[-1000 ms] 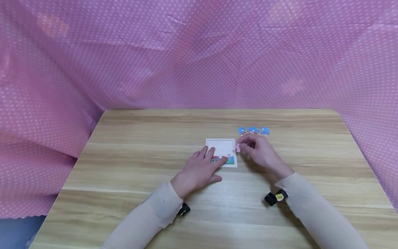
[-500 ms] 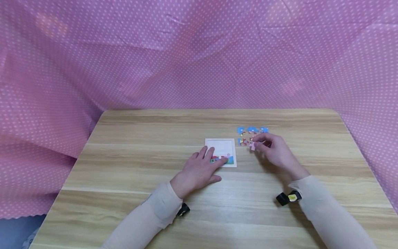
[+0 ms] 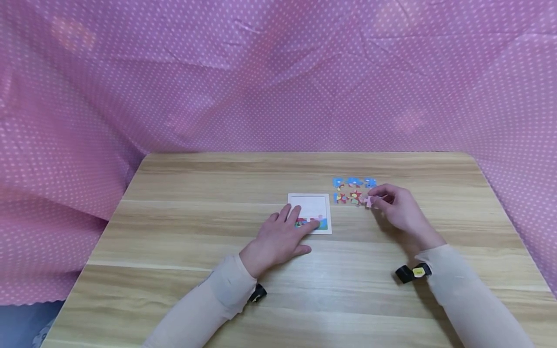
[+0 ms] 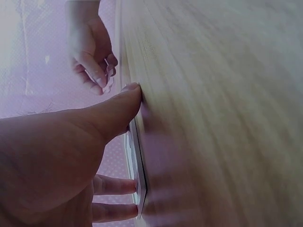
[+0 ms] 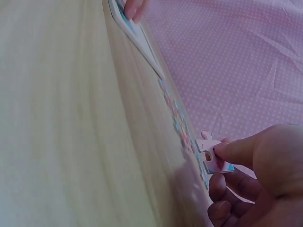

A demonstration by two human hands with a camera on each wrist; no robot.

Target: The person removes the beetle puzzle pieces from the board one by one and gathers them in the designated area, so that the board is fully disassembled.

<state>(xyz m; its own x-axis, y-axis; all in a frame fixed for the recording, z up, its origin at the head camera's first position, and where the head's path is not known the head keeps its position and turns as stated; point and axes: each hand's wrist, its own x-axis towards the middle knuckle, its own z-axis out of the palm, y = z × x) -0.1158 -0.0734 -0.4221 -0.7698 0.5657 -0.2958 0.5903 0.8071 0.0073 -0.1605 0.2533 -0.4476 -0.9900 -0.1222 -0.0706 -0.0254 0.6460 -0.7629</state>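
Note:
My left hand (image 3: 278, 239) rests with spread, straight fingers on a white-rimmed puzzle tray (image 3: 329, 212). Its lower strip holds fitted, colourful jigsaw pieces, partly covered by the fingers; the upper part shows bare white. To the right, my right hand (image 3: 398, 210) pinches a pink jigsaw piece (image 5: 214, 158) between thumb and fingers. In the right wrist view this piece is tilted, with a bit of blue at one corner. It hangs by the right end of the lower row of loose pieces (image 3: 356, 197); contact with the table cannot be told.
Several blue-topped loose pieces (image 3: 354, 181) form an upper row behind the lower one, right of the tray. All lie on a wood-grain table (image 3: 196, 183). A pink dotted cloth (image 3: 278, 87) hangs behind the table and at its sides.
My right hand has moved right with the pink piece, from the tray's right edge to the far end of the loose pieces, uncovering the lower row. My left hand stays put.

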